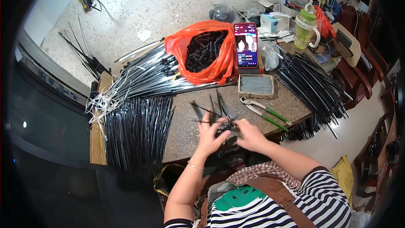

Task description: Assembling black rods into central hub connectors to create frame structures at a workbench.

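A blurred cluster of thin black rods, jointed like umbrella ribs [222,109], fans upward from between my hands at the table's front edge. My left hand [209,134] is at its left side, fingers spread apart and partly smeared by motion. From the right, my right hand [249,135] closes its fingers on the lower part of this cluster; the exact grip is partly hidden. Green-handled pincers [265,113] lie to the right of my right hand. Behind them sits a shallow box of thin grey wire pieces [256,85].
A red plastic bag [177,44] holds small black parts. Black rod bundles [137,131] hang over the left edge, more rods [312,84] over the right. Silver rods [147,69] lie behind. A phone [246,46] stands upright; a green-lidded bottle [306,27] is back right.
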{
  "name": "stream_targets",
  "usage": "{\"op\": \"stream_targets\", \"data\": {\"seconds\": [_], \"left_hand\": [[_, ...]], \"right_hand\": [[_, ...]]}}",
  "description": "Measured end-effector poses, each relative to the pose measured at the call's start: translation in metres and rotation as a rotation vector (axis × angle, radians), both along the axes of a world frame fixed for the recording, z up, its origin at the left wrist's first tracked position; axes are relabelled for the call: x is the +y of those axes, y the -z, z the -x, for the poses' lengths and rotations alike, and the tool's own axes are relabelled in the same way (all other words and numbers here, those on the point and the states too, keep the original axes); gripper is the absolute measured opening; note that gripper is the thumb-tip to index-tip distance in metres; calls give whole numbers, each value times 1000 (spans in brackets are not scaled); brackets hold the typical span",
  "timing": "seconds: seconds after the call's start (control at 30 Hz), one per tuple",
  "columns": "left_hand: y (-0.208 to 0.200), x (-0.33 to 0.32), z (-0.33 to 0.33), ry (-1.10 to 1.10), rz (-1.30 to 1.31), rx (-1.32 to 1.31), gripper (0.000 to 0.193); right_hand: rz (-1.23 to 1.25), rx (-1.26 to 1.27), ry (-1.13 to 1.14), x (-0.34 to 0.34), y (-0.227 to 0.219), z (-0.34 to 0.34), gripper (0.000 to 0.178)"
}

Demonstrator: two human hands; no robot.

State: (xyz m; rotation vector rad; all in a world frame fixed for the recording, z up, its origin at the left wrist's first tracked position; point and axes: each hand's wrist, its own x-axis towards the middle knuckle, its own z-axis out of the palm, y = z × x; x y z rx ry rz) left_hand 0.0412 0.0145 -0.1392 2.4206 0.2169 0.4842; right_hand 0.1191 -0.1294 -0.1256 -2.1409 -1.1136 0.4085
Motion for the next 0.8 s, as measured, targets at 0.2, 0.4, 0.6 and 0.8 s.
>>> {"op": "stream_targets", "data": {"seconds": [0.2,0.4,0.6,0.8], "left_hand": [[0,20,-1,119,230,-31,34],[12,43,24,-14,401,-192,19],[-9,23,-4,378,192,120,25],[2,20,-18,229,45,-34,22]], "right_hand": [[-95,20,51,-3,5,-8,42],[-135,-181,22,-30,-5,-30,46],[-148,160,-39,5,-10,-16,56],[-208,546,-82,28,9,-40,69]]}}
